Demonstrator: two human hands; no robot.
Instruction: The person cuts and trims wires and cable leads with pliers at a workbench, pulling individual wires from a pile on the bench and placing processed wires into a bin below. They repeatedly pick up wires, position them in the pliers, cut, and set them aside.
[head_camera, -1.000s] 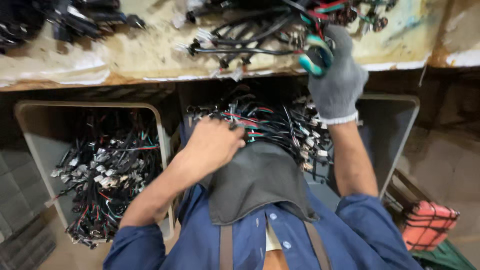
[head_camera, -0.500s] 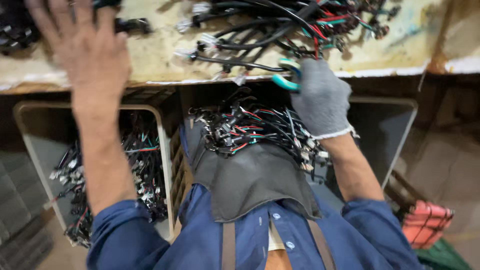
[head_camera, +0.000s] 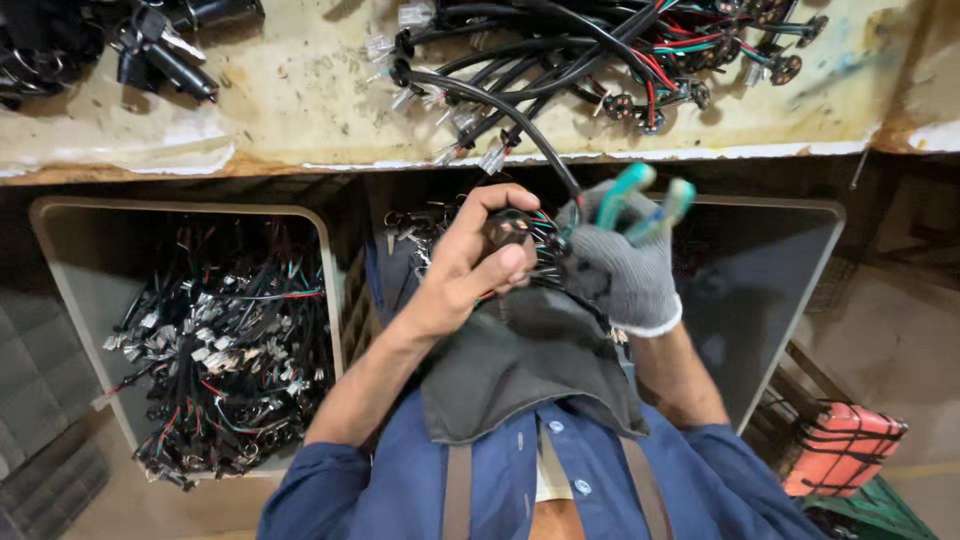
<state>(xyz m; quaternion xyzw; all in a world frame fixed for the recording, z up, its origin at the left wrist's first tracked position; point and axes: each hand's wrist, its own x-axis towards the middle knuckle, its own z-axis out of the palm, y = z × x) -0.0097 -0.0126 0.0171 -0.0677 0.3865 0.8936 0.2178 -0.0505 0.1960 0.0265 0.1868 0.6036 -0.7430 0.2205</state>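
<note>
My bare left hand (head_camera: 470, 265) pinches a small round black connector (head_camera: 507, 228) at the end of a black cable (head_camera: 500, 110) that runs up onto the bench. Close to its right, my right hand (head_camera: 620, 265), in a grey knit glove, grips a pair of teal-handled cutters (head_camera: 640, 200) with the handles pointing up. Both hands meet above a dark apron (head_camera: 520, 365) on my chest, over a bin of wired parts.
A worn pale workbench (head_camera: 300, 100) runs across the top with a heap of black, red and green cable harnesses (head_camera: 600, 50) and dark parts (head_camera: 150, 45) at left. A beige bin (head_camera: 60, 260) at left holds several harnesses (head_camera: 220, 350). An orange crate (head_camera: 845, 445) sits at lower right.
My left hand came down from the bench at upper left to the middle and now holds the connector. The gloved right hand dropped from the bench edge to meet it.
</note>
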